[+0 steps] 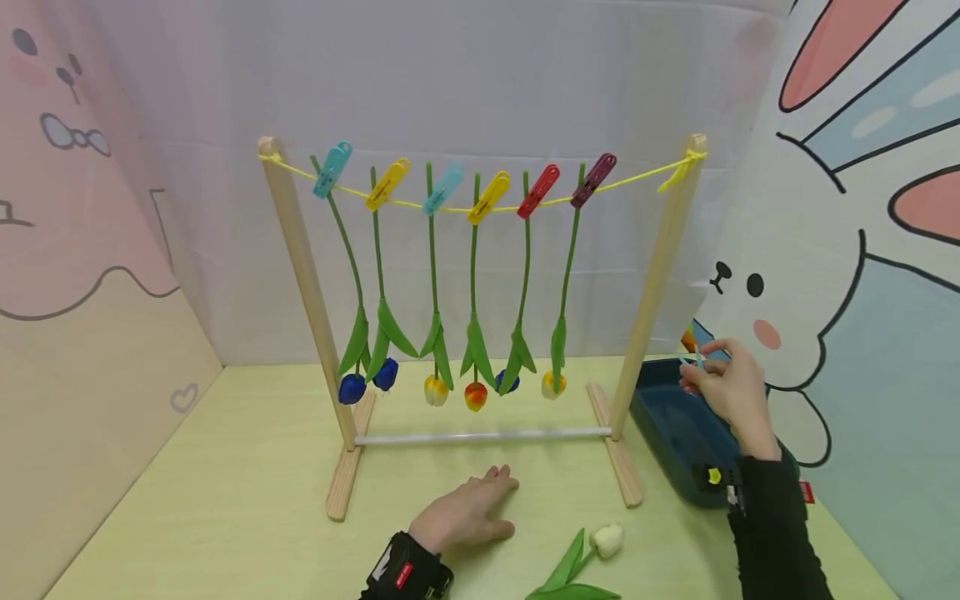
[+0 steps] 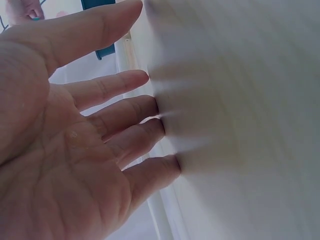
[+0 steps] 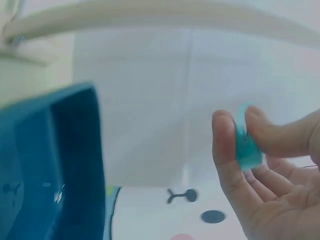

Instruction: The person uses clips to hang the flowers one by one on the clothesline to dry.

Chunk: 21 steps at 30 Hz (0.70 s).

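Between thumb and index finger, my right hand point(image 1: 731, 392) pinches a light blue clothespin point(image 3: 247, 142) above the dark blue bin point(image 1: 675, 408). My left hand point(image 1: 467, 510) rests with fingers spread, its fingertips touching the table. Right of it lies a white tulip point(image 1: 606, 540) with green leaves point(image 1: 568, 575), its lower part cut off by the frame edge. Several tulips hang upside down from a yellow string point(image 1: 645, 176), each clipped by its stem. Among the clips are a red clothespin point(image 1: 538, 192) and a purple clothespin point(image 1: 594, 181). One hanging flower is an orange-red tulip point(image 1: 476, 397).
Two wooden posts point(image 1: 658, 283) on flat wooden feet point(image 1: 615, 450) carry the string. A white rod point(image 1: 483, 437) joins them low down. White cloth hangs behind the pale yellow table point(image 1: 247, 483). A wall with a rabbit drawing point(image 1: 795, 317) stands close on the right.
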Available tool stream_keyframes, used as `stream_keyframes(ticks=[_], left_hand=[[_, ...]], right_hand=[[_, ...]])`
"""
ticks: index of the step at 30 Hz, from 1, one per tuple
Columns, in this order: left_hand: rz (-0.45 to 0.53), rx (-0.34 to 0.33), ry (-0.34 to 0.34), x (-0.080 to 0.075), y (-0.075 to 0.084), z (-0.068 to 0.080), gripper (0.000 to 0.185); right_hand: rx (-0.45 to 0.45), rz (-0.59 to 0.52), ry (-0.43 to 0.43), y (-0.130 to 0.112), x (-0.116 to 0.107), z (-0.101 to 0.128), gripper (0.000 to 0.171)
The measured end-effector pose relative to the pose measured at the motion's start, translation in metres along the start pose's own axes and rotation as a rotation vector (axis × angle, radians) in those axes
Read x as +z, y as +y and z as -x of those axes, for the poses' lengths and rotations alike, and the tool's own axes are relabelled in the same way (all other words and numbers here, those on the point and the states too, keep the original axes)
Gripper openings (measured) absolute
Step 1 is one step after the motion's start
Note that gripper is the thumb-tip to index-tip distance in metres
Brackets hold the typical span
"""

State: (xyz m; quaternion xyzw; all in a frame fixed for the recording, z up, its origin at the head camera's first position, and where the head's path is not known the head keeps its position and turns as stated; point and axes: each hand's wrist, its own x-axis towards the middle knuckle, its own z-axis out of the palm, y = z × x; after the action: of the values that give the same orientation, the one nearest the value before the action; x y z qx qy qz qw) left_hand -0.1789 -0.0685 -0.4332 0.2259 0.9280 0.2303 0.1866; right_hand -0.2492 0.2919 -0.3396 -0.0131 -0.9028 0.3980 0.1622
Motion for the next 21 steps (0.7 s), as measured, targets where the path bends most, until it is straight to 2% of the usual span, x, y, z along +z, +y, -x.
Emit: stream_keyframes(ticks=[3,8,13,18,21], left_hand=[[-0.004,-0.001,0.001,0.000,0.000,0.000,0.064],[0.001,-0.002,0.000,0.000,0.001,0.000,0.064],[0.012,0.000,-0.008,0.001,0.000,-0.001,0.065],[0.014,0.007,-0.009,0.003,0.000,-0.001,0.065],[0.010,0.012,-0.008,0.003,0.000,-0.001,0.064]], right_hand=[[-0.012,-0.063,0.034,-0.011,0.004,0.011,0.046],[-0.063,-0.169,0.054,-0.015,0.013,0.025,0.044],[-0.109,-0.233,-0.019,-0.012,0.021,0.032,0.042],[-0.068,-0.266,-0.131,-0.009,0.025,0.037,0.047],[-0.059,-0.303,-0.152,-0.008,0.029,0.038,0.048]])
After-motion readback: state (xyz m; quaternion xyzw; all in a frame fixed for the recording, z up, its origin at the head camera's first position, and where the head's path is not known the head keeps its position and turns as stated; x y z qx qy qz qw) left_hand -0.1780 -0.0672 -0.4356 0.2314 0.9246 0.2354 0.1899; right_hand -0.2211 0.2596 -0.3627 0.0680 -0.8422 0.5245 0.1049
